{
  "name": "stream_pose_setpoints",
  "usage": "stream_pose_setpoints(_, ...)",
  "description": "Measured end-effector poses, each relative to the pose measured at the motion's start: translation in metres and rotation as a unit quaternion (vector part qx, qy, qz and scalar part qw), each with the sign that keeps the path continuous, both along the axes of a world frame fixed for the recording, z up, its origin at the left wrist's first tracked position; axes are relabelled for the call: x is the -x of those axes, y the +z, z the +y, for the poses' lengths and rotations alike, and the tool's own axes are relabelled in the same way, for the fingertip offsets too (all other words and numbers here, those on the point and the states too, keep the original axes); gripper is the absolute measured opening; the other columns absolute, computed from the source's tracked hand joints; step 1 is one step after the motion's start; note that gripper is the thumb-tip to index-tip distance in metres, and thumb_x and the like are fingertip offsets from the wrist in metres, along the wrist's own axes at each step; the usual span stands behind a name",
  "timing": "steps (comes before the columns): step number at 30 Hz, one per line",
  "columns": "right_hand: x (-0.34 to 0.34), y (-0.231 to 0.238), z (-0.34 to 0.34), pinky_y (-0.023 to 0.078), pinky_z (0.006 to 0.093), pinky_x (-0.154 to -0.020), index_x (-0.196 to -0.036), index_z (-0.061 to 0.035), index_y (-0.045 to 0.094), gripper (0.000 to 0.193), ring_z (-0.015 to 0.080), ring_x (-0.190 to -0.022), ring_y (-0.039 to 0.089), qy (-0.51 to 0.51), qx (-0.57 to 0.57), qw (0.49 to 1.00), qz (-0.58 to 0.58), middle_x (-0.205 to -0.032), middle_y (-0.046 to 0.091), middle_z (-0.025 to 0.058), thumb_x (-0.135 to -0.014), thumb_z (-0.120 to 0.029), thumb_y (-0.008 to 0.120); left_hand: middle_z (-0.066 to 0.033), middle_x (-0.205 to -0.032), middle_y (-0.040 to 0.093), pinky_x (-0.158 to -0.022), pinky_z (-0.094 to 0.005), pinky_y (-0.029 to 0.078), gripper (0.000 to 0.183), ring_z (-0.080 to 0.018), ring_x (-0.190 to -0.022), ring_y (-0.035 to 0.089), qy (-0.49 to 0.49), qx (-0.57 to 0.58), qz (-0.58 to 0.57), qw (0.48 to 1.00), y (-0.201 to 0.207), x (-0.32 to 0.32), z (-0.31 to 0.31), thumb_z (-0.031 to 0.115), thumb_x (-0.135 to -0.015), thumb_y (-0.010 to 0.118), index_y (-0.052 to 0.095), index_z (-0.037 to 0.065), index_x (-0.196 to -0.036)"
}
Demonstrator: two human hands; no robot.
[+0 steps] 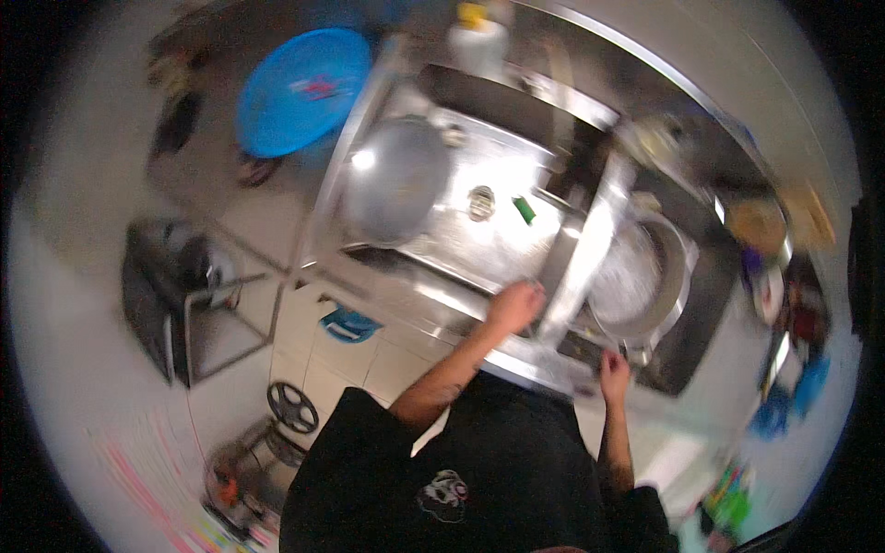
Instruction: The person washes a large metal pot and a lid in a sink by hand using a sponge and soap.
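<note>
My left hand (518,306), its fingers curled closed, is over the front edge of the left sink basin (512,253). Blur hides what it holds, if anything. My right hand (615,373) is also closed, at the front of the right basin, close to the near side of a large round metal pot (680,300). Whether it touches the pot I cannot tell. Whitish, cloudy contents show in the pot. A green rectangular sponge or pad (525,210) lies in the left basin beside the drain (481,204). A wide grey round lid or basin (398,182) leans at that basin's left side.
A white bottle with a yellow top (477,41) stands behind the sink. To the far left is a blue tub (309,92). A metal-framed stand (217,304) and a machine with a black handwheel (293,407) are on the left. Blurred items crowd the right counter.
</note>
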State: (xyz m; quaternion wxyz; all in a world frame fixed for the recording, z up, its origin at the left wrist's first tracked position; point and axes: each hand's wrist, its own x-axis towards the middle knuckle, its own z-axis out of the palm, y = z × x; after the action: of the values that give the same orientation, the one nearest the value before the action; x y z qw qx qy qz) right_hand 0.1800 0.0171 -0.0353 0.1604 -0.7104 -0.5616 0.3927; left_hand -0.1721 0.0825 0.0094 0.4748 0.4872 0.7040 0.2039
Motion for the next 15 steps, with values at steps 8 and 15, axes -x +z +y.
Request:
stream_pose_setpoints(8,-0.01,0.007,0.01,0.05,0.0308,-0.067,-0.094,0.0006,0.066,0.021,0.0177,-0.072,0.062,-0.099,0.023,0.994,0.046,-0.079,0.067,0.0119,-0.088,-0.019,0.06,-0.0253,-0.082,0.061,-0.072,-0.0487,0.047,0.038,-0.0411,-0.078,0.059,-0.066,-0.088,0.076,0.991,-0.004,-0.045,0.046,0.035,-0.092,0.054,0.062,-0.002,-0.091)
stream_pose_setpoints(15,-0.093,-0.002,0.045,0.045,0.0456,-0.094,-0.118,-0.0062,0.062,0.063,0.0324,-0.112,0.059,0.204,0.35,0.908,-0.106,-0.116,0.062,0.0213,-0.088,-0.06,0.047,-0.0293,-0.122,0.053,-0.097,-0.0481,0.039,0.065,-0.044,-0.112,0.05,0.017,-0.018,0.147,0.989,-0.037,-0.128,0.104,0.044,-0.085,0.062,0.054,-0.014,-0.114)
